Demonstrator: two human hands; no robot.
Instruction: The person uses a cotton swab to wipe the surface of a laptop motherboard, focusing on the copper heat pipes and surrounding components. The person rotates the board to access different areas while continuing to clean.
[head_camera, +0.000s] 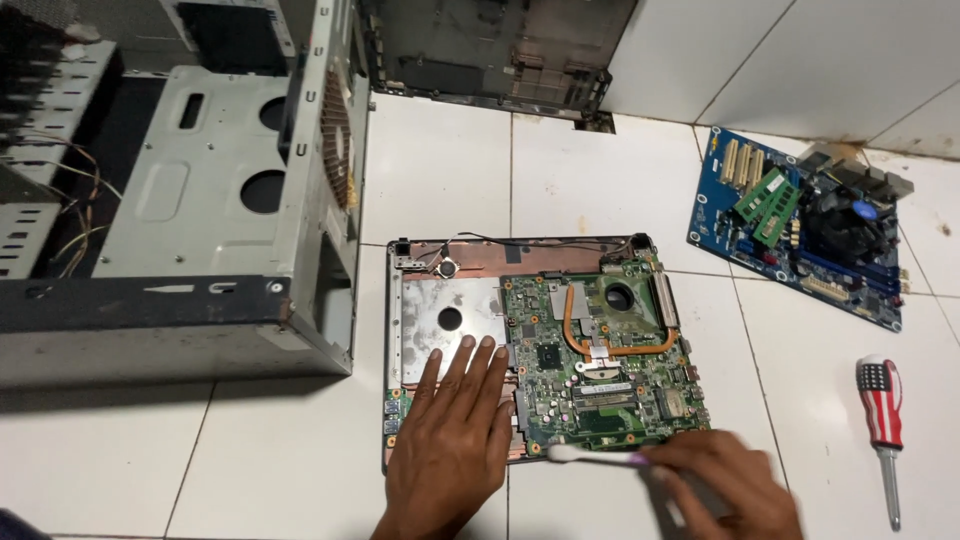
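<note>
A white tiled floor (250, 460) is filling the view, running up to a tiled wall at the top. An opened laptop base (470, 255) is lying flat on it, with its green circuit board (600, 370) showing on the right side and a bare metal plate (440, 315) on the left. The left hand (455, 430) is lying flat on the near left part of the laptop base, fingers spread and pressing down, the tips reaching onto the metal plate. The right hand (730, 485) is closing around the handle of a toothbrush (590, 455), whose pale head is sitting at the near edge of the circuit board; the hand is blurred, so the exact grip is hard to make out. An empty metal computer case (200, 200) is lying just left of the laptop. A blue circuit board (720, 215) is lying well apart at the right, near the wall. A screwdriver (882, 420) with a striped handle is lying on the tiles to the right of the right hand.
</note>
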